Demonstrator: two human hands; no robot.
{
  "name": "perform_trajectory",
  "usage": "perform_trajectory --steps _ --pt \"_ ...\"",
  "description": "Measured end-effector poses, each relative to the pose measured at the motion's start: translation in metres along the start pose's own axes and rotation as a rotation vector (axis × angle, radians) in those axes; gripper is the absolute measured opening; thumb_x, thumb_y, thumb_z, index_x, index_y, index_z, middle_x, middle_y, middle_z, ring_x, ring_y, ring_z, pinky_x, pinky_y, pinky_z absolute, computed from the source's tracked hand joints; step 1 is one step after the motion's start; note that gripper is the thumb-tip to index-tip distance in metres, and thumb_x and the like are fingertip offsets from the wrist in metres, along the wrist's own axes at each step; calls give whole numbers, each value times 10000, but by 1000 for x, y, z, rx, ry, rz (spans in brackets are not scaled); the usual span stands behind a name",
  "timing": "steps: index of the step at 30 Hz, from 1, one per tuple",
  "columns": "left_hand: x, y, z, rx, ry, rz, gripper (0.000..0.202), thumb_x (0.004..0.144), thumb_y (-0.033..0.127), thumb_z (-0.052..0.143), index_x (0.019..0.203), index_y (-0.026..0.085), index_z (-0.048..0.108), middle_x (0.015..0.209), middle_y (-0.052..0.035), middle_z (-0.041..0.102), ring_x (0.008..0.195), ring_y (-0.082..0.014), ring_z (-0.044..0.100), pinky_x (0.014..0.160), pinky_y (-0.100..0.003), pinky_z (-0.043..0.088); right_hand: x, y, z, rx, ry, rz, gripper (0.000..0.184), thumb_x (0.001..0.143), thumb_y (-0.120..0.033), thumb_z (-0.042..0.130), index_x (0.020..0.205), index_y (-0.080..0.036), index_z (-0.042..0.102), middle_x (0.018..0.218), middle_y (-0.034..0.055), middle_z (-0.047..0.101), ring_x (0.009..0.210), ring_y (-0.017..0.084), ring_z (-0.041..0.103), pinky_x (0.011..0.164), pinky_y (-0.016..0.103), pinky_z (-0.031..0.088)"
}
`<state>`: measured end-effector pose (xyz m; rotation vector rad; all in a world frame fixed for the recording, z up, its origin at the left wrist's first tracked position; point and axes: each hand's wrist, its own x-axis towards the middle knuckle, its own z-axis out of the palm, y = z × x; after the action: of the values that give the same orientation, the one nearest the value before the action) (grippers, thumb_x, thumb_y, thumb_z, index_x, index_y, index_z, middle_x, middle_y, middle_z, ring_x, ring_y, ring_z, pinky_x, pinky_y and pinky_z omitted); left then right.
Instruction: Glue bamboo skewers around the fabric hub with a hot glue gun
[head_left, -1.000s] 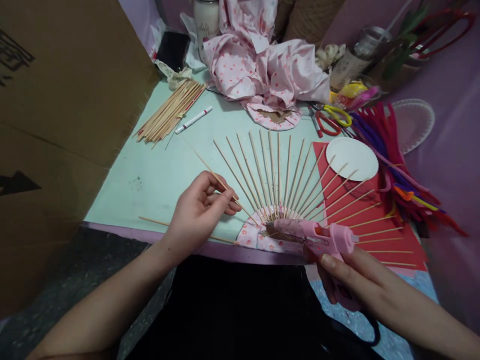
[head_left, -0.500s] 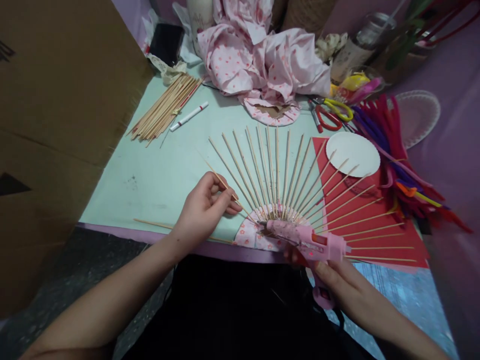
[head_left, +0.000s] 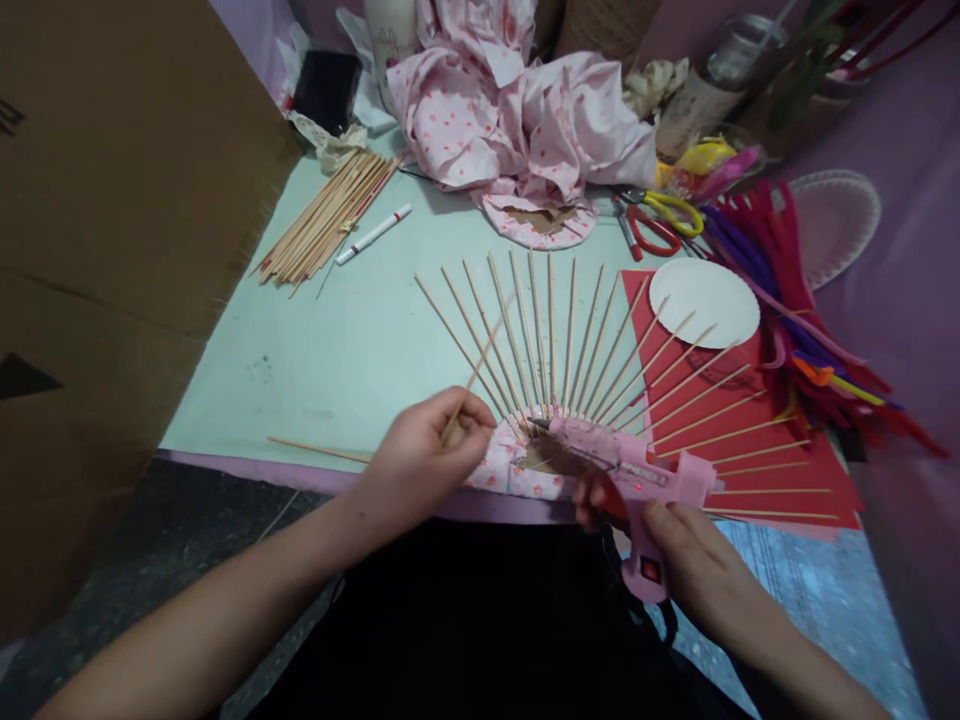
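My left hand (head_left: 431, 450) pinches a thin wooden skewer (head_left: 487, 350), which tilts up and to the right across the leftmost spokes of a fan. Skewers (head_left: 550, 325) form this fan, spreading from a base covered in pink floral fabric (head_left: 499, 470) at the table's front edge. A brown patch shows in the base's middle. My right hand (head_left: 675, 545) is wrapped round the handle of a pink hot glue gun (head_left: 630, 450). Its dark nozzle points left, just over the base near the skewers' inner ends. Another skewer (head_left: 315, 448) lies flat along the front edge, partly behind my left hand.
A bundle of skewers (head_left: 326, 220) and a white marker (head_left: 373, 235) lie at the back left. Crumpled pink fabric (head_left: 517, 130) sits at the back. Scissors (head_left: 652, 230), a white oval doily (head_left: 703, 303), red paper (head_left: 810, 490) and pipe cleaners (head_left: 814, 330) occupy the right. Cardboard (head_left: 135, 250) stands left.
My left hand has moved right and slightly nearer, turning its skewer from leaning left to leaning right. The glue gun has shifted slightly right, uncovering more of the base's brown middle.
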<state>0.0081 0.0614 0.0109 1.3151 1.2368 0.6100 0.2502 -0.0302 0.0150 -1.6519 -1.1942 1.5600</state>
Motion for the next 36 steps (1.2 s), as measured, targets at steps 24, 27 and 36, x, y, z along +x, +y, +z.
perform_trajectory --steps 24,27,36 --pt "-9 -9 27 306 -75 110 192 815 142 564 974 248 549 997 -45 729 955 -222 686 818 -364 502 4 11 8 211 40 -9 406 913 -610 464 927 -274 690 953 94 738 901 289 686 808 408 561" --pt "-6 -10 32 351 -26 109 226 775 136 625 935 249 513 883 -16 718 856 -205 679 729 -326 487 4 11 8 218 49 -13 393 922 -590 471 929 -267 695 945 83 741 897 275 691 797 385 564" --pt "-3 -17 45 422 82 140 186 826 141 562 955 245 478 770 20 653 628 -148 574 570 -273 375 5 13 5 265 3 6 397 935 -586 459 1010 -255 666 985 89 733 904 272 688 772 375 545"
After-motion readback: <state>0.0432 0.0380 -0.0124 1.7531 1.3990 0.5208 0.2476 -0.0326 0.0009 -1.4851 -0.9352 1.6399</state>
